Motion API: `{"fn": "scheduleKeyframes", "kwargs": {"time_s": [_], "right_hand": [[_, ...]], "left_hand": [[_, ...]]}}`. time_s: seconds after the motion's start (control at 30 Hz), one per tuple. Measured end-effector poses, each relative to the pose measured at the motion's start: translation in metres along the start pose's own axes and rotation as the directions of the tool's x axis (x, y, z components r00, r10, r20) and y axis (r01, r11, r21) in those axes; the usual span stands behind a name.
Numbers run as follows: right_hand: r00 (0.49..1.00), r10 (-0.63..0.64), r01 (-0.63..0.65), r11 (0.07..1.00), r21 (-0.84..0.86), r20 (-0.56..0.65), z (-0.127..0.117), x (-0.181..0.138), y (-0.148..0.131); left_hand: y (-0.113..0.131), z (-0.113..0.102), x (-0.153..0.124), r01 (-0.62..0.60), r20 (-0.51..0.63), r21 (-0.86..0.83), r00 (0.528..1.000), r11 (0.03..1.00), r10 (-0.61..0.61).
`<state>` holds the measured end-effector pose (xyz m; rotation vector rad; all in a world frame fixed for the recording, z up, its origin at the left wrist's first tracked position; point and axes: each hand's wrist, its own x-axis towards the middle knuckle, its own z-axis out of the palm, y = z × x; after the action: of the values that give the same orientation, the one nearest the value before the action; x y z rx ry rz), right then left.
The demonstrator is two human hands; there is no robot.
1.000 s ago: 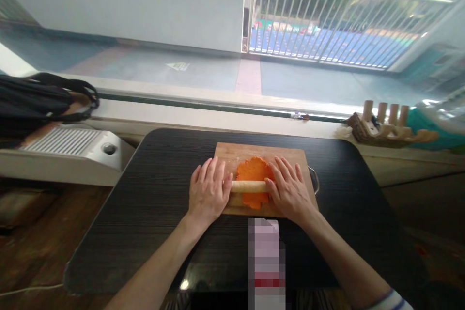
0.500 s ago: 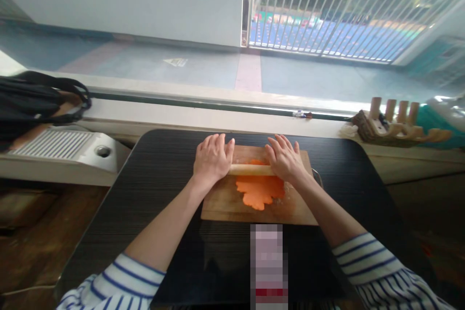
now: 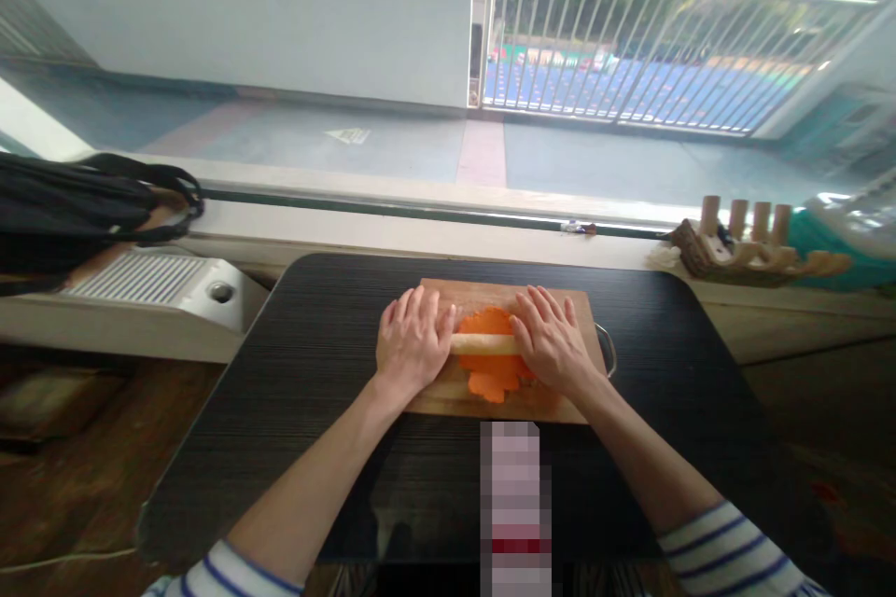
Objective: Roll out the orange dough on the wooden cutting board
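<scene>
A pale wooden rolling pin lies across a flattened sheet of orange dough, which has an uneven, lobed edge. My left hand covers the pin's left end, palm down with the fingers pointing away from me. Over the right end rests my right hand in the same way. Both ends of the pin are hidden under the hands. Dough shows on the far and near sides of the pin. Beneath it all is a wooden cutting board with a metal handle on its right side.
The board lies on a dark table against a window sill. On the sill at right stands a woven holder with wooden pegs. At left are a black bag and a white slatted unit.
Both hands and the rolling pin have moved nearer to me across the dough. More orange dough now shows beyond the pin. The view has shifted slightly.
</scene>
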<state>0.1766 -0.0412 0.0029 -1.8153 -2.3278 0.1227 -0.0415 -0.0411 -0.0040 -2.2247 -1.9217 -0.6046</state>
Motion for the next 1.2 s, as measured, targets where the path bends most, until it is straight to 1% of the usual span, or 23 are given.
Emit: {"fn": "scheduleKeyframes", "kwargs": {"time_s": [0.07, 0.13, 0.23, 0.33, 0.53, 0.6, 0.67, 0.73, 0.8, 0.87, 0.97, 1.1, 1.2], "right_hand": [[0.999, -0.033, 0.033, 0.999, -0.017, -0.025, 0.0, -0.017, -0.003], [0.998, -0.05, 0.048, 0.998, -0.033, -0.042, 0.0, -0.027, -0.005], [0.998, -0.042, 0.041, 0.999, -0.027, -0.045, 0.0, -0.027, -0.004], [0.999, -0.001, 0.001, 1.0, 0.004, -0.035, 0.001, -0.009, 0.0], [0.995, 0.094, -0.096, 0.994, 0.046, 0.033, -0.001, 0.043, 0.009], [0.991, 0.127, -0.129, 0.991, 0.045, 0.047, -0.003, 0.056, 0.009], [0.99, 0.138, -0.14, 0.99, 0.038, 0.041, -0.006, 0.063, 0.009], [0.991, 0.128, -0.129, 0.991, 0.035, 0.039, -0.006, 0.064, 0.008], [0.992, 0.114, -0.116, 0.992, 0.039, 0.047, -0.006, 0.059, 0.008], [0.994, 0.101, -0.103, 0.994, 0.041, 0.046, -0.004, 0.048, 0.007], [0.999, 0.036, -0.036, 0.999, 0.014, 0.008, -0.002, 0.021, 0.004], [0.997, -0.074, 0.073, 0.997, -0.031, -0.025, 0.001, -0.021, -0.002], [0.988, -0.126, 0.121, 0.991, -0.055, -0.087, 0.002, -0.039, -0.003]], "left_hand": [[0.001, -0.004, -0.015, -0.029, -0.025, 0.007, 0.999, 1.0, 0.029], [0.002, -0.006, -0.024, -0.05, -0.021, 0.002, 0.999, 0.999, 0.05], [0.002, -0.005, -0.024, -0.043, -0.011, -0.011, 0.999, 0.999, 0.043], [0.001, 0.001, -0.007, -0.021, -0.002, -0.013, 1.0, 1.0, 0.021], [-0.003, 0.014, 0.046, 0.037, 0.02, -0.002, 0.999, 0.999, -0.037], [-0.003, 0.015, 0.06, 0.05, 0.053, -0.005, 0.997, 0.999, -0.05], [-0.003, 0.014, 0.069, 0.074, 0.097, -0.001, 0.993, 0.997, -0.074], [-0.002, 0.013, 0.07, 0.092, 0.117, 0.008, 0.989, 0.996, -0.092], [-0.001, 0.012, 0.064, 0.085, 0.1, 0.011, 0.991, 0.996, -0.086], [0.0, 0.011, 0.052, 0.066, 0.067, 0.009, 0.995, 0.998, -0.067], [0.001, 0.006, 0.025, 0.02, 0.041, 0.006, 0.999, 1.0, -0.02], [0.002, -0.003, -0.015, -0.105, 0.028, 0.034, 0.994, 0.994, 0.104], [0.002, -0.008, -0.032, -0.138, 0.027, 0.042, 0.99, 0.99, 0.137]]}}
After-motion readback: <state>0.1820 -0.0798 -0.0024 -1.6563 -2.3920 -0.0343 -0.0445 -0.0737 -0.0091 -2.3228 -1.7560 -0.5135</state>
